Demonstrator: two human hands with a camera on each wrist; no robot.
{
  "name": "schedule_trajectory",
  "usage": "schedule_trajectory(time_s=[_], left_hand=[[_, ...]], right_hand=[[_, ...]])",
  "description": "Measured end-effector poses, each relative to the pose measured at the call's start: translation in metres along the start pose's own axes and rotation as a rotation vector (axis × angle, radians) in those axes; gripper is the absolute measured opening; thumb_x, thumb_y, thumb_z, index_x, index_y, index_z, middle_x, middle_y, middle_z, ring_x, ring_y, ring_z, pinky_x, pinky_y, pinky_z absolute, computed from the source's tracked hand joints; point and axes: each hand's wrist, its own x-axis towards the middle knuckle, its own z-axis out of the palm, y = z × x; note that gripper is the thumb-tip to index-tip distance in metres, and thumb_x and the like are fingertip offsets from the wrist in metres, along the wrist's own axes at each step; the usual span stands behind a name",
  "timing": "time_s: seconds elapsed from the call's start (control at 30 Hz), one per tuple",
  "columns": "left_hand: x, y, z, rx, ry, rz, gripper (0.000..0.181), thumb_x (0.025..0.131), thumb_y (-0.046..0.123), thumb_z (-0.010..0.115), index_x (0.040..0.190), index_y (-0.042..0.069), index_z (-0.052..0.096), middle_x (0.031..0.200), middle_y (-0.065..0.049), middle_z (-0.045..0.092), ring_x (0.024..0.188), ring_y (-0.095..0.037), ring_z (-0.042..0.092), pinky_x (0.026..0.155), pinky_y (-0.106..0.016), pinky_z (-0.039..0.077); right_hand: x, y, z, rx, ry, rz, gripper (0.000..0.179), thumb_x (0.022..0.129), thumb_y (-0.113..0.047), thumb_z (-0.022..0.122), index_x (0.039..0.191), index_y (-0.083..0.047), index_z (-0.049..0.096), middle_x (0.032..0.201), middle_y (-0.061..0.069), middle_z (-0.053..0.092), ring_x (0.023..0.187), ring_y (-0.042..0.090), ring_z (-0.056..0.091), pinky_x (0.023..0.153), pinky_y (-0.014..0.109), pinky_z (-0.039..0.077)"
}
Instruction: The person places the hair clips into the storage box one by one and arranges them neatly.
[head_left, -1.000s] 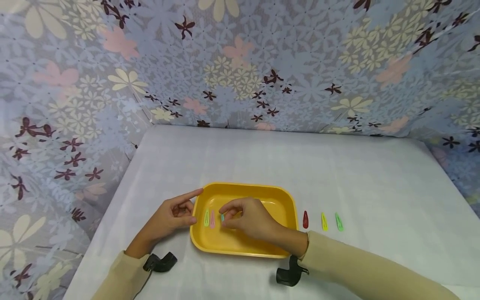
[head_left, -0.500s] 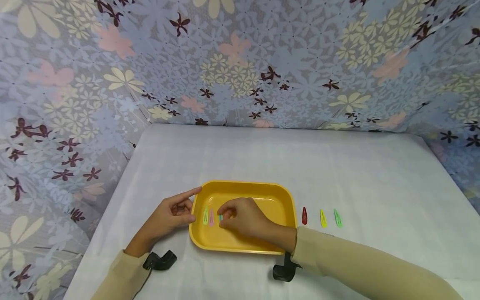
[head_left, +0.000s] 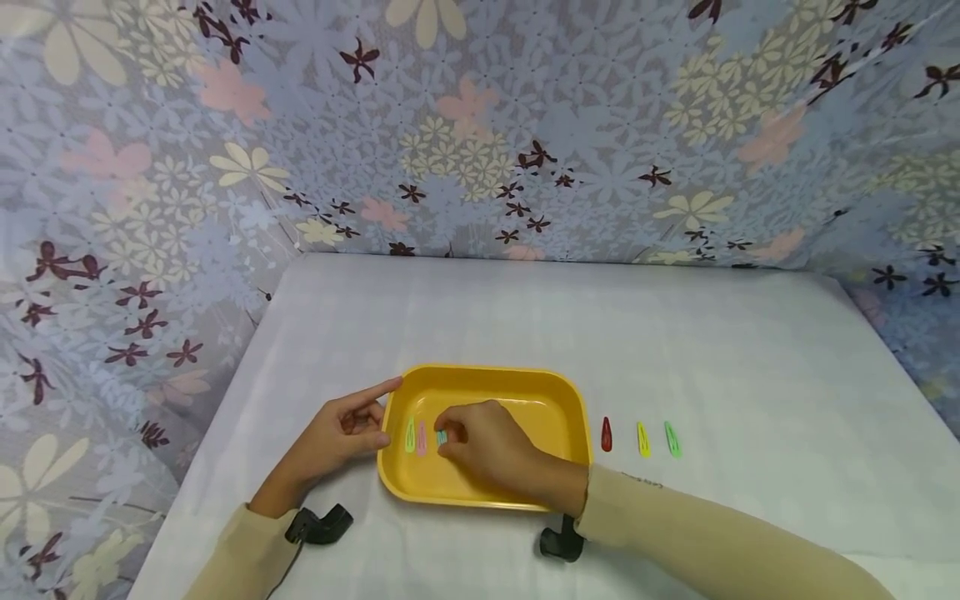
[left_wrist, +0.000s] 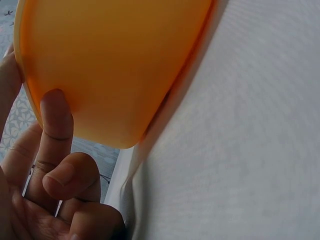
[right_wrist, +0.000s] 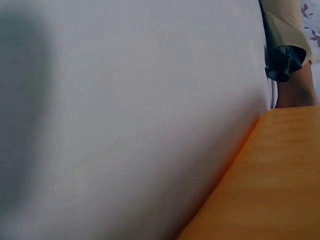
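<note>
A yellow tray point(head_left: 480, 503) lies on the white cloth. My left hand point(head_left: 347, 433) grips its left end, thumb and index finger at the rim; in the left wrist view a fingertip point(left_wrist: 56, 107) presses the outer wall while other fingers curl below. Inside the tray, my right hand point(head_left: 491, 442) pinches a light-blue hair clip point(head_left: 442, 437) low over the floor, its right part hidden by the fingers. To the left of that clip, a light-green hair clip point(head_left: 410, 435) and a pink hair clip point(head_left: 422, 438) lie side by side. The right wrist view misses the fingers.
Right of the tray, a dark red hair clip point(head_left: 607, 434), a yellow hair clip point(head_left: 643, 439) and a green hair clip point(head_left: 672, 439) stand in a row on the cloth point(head_left: 750, 358). Flowered fabric point(head_left: 480, 125) hangs behind the table.
My right hand has shifted only slightly, and more of the light-blue hair clip shows between its fingertips now. The left hand keeps its place on the tray.
</note>
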Motion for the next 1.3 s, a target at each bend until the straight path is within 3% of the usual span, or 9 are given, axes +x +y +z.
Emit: schedule_trajectory(time_s=[0.27, 0.43, 0.53, 0.63, 0.77, 0.87, 1.03, 1.1, 1.3], left_hand=[[-0.001, -0.002, 0.000, 0.014, -0.001, 0.005, 0.069, 0.093, -0.003, 0.072, 0.155, 0.005, 0.044, 0.095, -0.015, 0.069, 0.070, -0.013, 0.055, 0.061, -0.024, 0.047], [0.001, -0.001, 0.001, -0.006, -0.019, 0.032, 0.068, 0.094, -0.001, 0.072, 0.155, 0.003, 0.042, 0.096, -0.019, 0.068, 0.070, -0.014, 0.056, 0.062, -0.024, 0.048], [0.002, -0.001, 0.001, -0.011, -0.023, 0.038, 0.068, 0.094, -0.001, 0.072, 0.155, 0.003, 0.042, 0.097, -0.020, 0.068, 0.071, -0.014, 0.057, 0.062, -0.024, 0.049], [0.003, 0.000, 0.002, 0.000, -0.018, 0.033, 0.068, 0.093, -0.002, 0.072, 0.155, 0.003, 0.043, 0.097, -0.019, 0.068, 0.071, -0.014, 0.057, 0.063, -0.024, 0.049], [0.001, 0.000, 0.001, 0.025, -0.004, 0.020, 0.068, 0.092, -0.003, 0.072, 0.154, 0.005, 0.044, 0.095, -0.015, 0.068, 0.070, -0.014, 0.056, 0.062, -0.025, 0.048], [-0.001, 0.000, 0.001, 0.031, -0.001, 0.024, 0.068, 0.092, -0.003, 0.072, 0.154, 0.004, 0.045, 0.095, -0.014, 0.068, 0.070, -0.014, 0.055, 0.061, -0.025, 0.047], [-0.001, 0.001, 0.001, 0.003, -0.010, 0.042, 0.068, 0.093, -0.004, 0.071, 0.155, 0.003, 0.043, 0.097, -0.018, 0.067, 0.071, -0.015, 0.056, 0.063, -0.026, 0.049], [0.000, 0.001, 0.001, -0.002, -0.010, 0.039, 0.068, 0.093, -0.004, 0.071, 0.155, 0.003, 0.043, 0.097, -0.018, 0.067, 0.071, -0.015, 0.057, 0.063, -0.026, 0.049], [0.000, 0.000, 0.001, 0.012, -0.007, 0.036, 0.068, 0.092, -0.005, 0.071, 0.155, 0.002, 0.043, 0.096, -0.017, 0.068, 0.071, -0.015, 0.057, 0.063, -0.026, 0.049]], right_hand=[[-0.012, -0.018, -0.023, 0.095, 0.132, 0.010, 0.018, 0.092, -0.013, 0.079, 0.109, -0.011, 0.076, 0.081, -0.014, 0.063, 0.053, 0.006, 0.047, 0.051, 0.023, 0.044], [-0.034, -0.026, -0.063, 0.172, 0.221, -0.050, 0.021, 0.092, -0.017, 0.079, 0.113, -0.018, 0.076, 0.084, -0.013, 0.064, 0.052, 0.007, 0.048, 0.046, 0.024, 0.040], [-0.053, -0.021, -0.096, 0.203, 0.349, -0.101, 0.022, 0.092, -0.013, 0.078, 0.112, -0.022, 0.077, 0.090, -0.010, 0.067, 0.051, 0.010, 0.049, 0.043, 0.025, 0.041], [-0.075, -0.009, -0.123, 0.208, 0.501, -0.075, 0.022, 0.093, -0.008, 0.076, 0.110, -0.022, 0.076, 0.096, -0.006, 0.067, 0.047, 0.012, 0.048, 0.039, 0.027, 0.041], [-0.103, 0.019, -0.141, 0.144, 0.627, 0.059, 0.019, 0.094, -0.012, 0.076, 0.111, -0.022, 0.076, 0.094, -0.004, 0.066, 0.043, 0.013, 0.042, 0.037, 0.028, 0.036], [-0.124, 0.042, -0.144, 0.080, 0.653, 0.172, 0.019, 0.094, -0.018, 0.077, 0.112, -0.021, 0.077, 0.086, -0.003, 0.066, 0.043, 0.014, 0.039, 0.038, 0.030, 0.032], [-0.156, 0.078, -0.146, 0.039, 0.627, 0.316, 0.024, 0.096, -0.027, 0.075, 0.119, -0.019, 0.077, 0.072, 0.002, 0.063, 0.045, 0.015, 0.040, 0.040, 0.032, 0.030], [-0.167, 0.091, -0.144, 0.022, 0.617, 0.316, 0.024, 0.097, -0.026, 0.074, 0.120, -0.019, 0.077, 0.071, 0.001, 0.062, 0.046, 0.014, 0.041, 0.041, 0.031, 0.031], [-0.187, 0.123, -0.136, -0.064, 0.625, 0.215, 0.024, 0.093, -0.011, 0.077, 0.116, -0.018, 0.078, 0.093, -0.009, 0.067, 0.046, 0.010, 0.042, 0.041, 0.026, 0.034]])
